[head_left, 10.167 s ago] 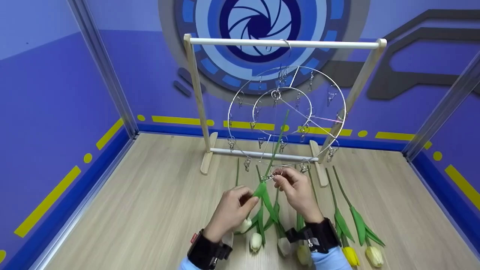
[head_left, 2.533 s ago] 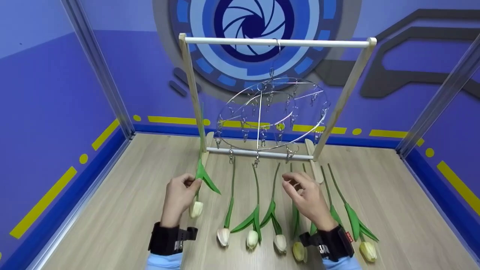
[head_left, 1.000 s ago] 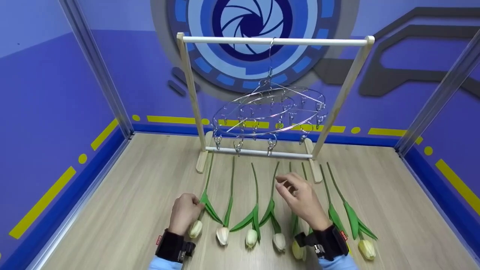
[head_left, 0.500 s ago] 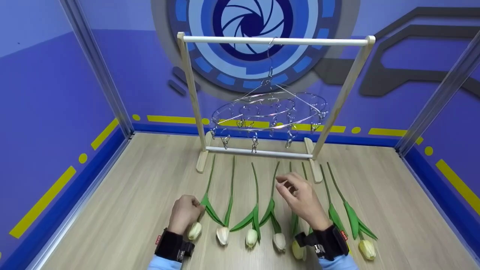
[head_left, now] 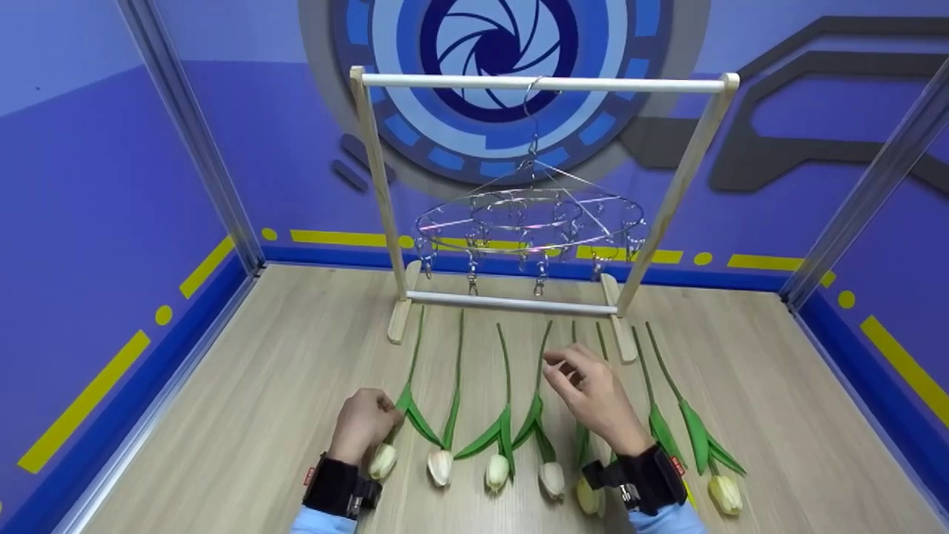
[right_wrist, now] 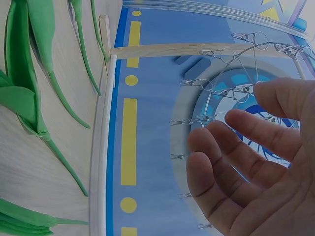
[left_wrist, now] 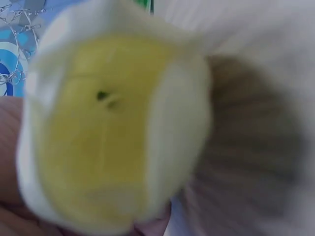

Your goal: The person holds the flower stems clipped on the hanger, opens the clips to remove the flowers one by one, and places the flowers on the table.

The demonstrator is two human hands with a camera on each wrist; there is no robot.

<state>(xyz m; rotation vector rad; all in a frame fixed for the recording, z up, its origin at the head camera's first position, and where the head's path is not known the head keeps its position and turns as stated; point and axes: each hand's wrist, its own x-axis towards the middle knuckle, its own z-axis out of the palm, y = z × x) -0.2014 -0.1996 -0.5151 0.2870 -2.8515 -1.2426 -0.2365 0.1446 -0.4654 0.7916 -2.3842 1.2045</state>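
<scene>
In the head view my left hand [head_left: 365,424] is low over the table, thumb and fingertips pinching the leftmost tulip [head_left: 382,461] just above its pale head. That flower head [left_wrist: 106,123] fills much of the left wrist view, its yellow inside facing the camera, and hides most of the hand. My right hand [head_left: 593,393] hovers above the tulips right of the middle, fingers loosely bent, holding nothing. The right wrist view shows its fingers [right_wrist: 202,177] apart from the metal clips behind. A round wire clip hanger [head_left: 530,222] hangs from the rack, no flower on its visible clips.
A wooden rack [head_left: 378,178] with a white top bar [head_left: 460,80] stands at the back. Several tulips lie in a row, stems toward the rack, among them a cream one [head_left: 497,472] and a pale yellow one [head_left: 725,495]. Blue panels enclose the wooden table [head_left: 282,356].
Earlier both hands worked at a hanger clip on a tulip stem. The left hand then carried the tulip left and lowered it to the table. The tilted hanger has swung back nearly level.
</scene>
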